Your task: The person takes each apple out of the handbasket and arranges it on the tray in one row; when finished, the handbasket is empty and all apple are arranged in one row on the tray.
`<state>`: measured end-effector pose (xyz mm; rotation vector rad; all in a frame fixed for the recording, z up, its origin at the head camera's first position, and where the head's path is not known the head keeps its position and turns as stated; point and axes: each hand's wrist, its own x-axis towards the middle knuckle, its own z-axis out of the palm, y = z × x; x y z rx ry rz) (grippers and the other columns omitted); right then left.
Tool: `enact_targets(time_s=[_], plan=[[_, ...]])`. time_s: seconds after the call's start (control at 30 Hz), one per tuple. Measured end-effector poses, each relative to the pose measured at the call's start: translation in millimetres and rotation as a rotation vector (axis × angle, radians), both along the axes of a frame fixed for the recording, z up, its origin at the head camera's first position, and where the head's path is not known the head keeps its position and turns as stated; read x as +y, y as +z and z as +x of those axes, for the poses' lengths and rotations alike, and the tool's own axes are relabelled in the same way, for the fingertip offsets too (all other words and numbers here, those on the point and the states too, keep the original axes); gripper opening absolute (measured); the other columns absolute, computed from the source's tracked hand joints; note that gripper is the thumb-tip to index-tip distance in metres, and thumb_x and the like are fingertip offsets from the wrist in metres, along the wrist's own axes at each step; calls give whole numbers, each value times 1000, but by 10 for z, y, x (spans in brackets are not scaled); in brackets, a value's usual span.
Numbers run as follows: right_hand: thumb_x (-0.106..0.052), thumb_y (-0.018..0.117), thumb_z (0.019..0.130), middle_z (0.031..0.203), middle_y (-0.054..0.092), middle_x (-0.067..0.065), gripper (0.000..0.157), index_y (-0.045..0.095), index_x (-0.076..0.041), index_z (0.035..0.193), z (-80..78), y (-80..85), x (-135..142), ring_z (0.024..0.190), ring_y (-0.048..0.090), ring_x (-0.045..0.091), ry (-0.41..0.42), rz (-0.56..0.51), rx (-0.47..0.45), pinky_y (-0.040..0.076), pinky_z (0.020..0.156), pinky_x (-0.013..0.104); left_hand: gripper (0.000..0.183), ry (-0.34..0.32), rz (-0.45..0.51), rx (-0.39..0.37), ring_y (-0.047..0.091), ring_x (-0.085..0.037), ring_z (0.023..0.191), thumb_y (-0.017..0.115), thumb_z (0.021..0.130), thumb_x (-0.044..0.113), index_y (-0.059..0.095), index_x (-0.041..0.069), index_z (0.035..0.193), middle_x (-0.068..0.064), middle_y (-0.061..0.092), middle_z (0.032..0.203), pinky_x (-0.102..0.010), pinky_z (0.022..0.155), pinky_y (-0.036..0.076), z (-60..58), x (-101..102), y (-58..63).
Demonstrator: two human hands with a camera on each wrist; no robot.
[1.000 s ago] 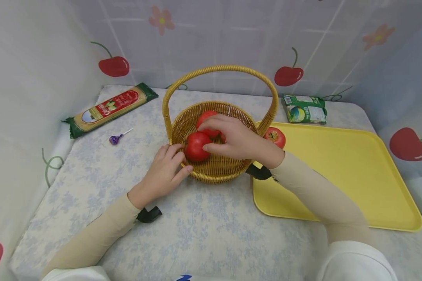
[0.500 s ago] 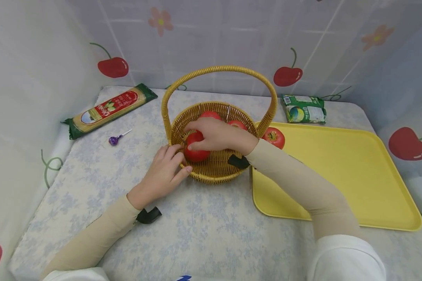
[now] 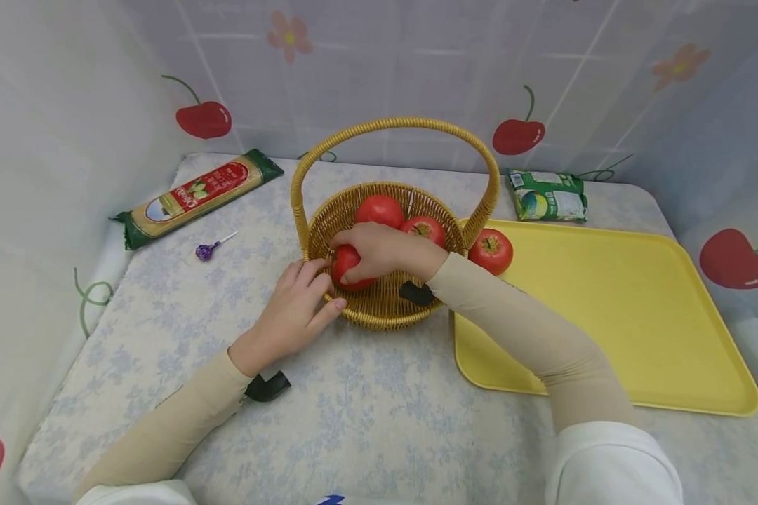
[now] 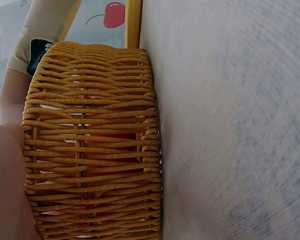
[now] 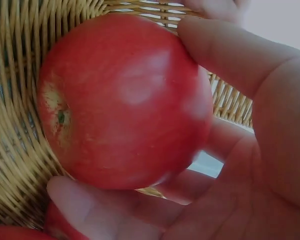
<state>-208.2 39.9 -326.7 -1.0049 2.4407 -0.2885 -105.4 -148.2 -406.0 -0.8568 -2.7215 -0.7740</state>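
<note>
While the head view hides much of the round red apple (image 5: pixel 125 105) under the right hand (image 3: pixel 375 249), the right wrist view shows fingers and thumb grasping it. It lies inside the round golden wicker basket (image 3: pixel 385 323), near the left rim, which the left hand (image 3: pixel 297 308) holds. Woven floor is visible rightward, toward the front rim.

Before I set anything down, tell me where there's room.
Bare: most of the yellow tray, right of the apple in its far left corner; the cloth before the basket, left of the tray. Crowded: the basket, with three apples and the right fingers; a sleeve crosses the tray's near left.
</note>
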Motion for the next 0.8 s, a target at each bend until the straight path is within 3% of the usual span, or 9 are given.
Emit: enact_targets(time_s=[0.37,0.8], plan=[[-22,69,87,119,67,3,42,64,-18,129,-18,-83,9,105,59,20,-10,-71,-31,52,93,36,69,4,-7,-20,44,-45,132,23,104,68,58,10,92,-23,52,142,-59,115,29,6,-9,8],[-18,70,85,120,68,3,40,68,-15,125,-27,-130,35,107,58,20,18,-122,-40,52,92,36,68,3,-6,3,45,-45,129,23,104,68,58,11,92,-22,54,140,-57,113,31,2,-7,-1]])
